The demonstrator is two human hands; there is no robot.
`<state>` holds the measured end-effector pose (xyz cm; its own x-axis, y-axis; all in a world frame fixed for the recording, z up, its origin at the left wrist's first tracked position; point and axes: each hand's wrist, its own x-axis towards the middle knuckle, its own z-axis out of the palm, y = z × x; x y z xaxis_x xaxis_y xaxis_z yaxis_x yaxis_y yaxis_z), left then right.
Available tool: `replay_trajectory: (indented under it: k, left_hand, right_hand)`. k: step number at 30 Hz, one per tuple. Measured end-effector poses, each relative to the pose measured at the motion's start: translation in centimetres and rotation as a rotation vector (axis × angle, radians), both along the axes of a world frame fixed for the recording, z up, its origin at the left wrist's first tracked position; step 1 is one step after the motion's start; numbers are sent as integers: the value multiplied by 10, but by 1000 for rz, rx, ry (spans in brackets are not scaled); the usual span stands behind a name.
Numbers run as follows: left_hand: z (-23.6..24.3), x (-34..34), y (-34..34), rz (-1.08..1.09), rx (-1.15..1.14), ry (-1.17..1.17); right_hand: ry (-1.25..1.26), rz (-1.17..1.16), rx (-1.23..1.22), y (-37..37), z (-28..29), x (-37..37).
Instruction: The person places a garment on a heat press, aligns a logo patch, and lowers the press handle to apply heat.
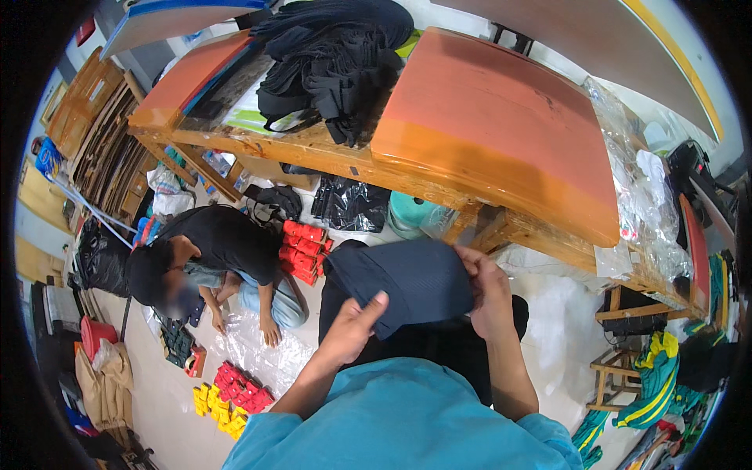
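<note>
A folded dark navy fabric piece (407,282) is held above my lap, with faint ridged texture and one flap folded over on its left. My left hand (354,333) grips its lower left edge, thumb on top. My right hand (489,290) grips its right end, fingers partly hidden at the edge. Just beyond it stands a wooden workbench (282,145) carrying an orange padded board (493,133) and a heap of black fabric strips (329,70).
A person in black (219,251) sits on the floor at left over clear plastic sheeting (274,360), near red bundles (301,251) and yellow bundles (219,407). A small wooden stool (607,376) and green-yellow striped garments (646,392) are at right. Black plastic bags (106,258) lie at far left.
</note>
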<state>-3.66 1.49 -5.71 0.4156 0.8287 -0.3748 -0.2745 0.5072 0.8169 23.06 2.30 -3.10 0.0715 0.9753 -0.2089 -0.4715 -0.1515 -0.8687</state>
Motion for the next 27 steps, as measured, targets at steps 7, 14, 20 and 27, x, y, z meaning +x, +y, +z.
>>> replay_trajectory:
  k: [7,14,20,27]
  left_hand:
    - [32,-2,33,331,-102,-720]
    - [60,3,42,190,-78,-922]
    - [94,23,19,310,320,-327]
    - [136,22,68,629,533,-308]
  right_hand:
    - [-348,396,402,-22,-30,-36]
    - [-512,193,492,-5,41,-59]
    - [-627,198,531,31,97,-79]
    - [-780,14,826,42,130,-95]
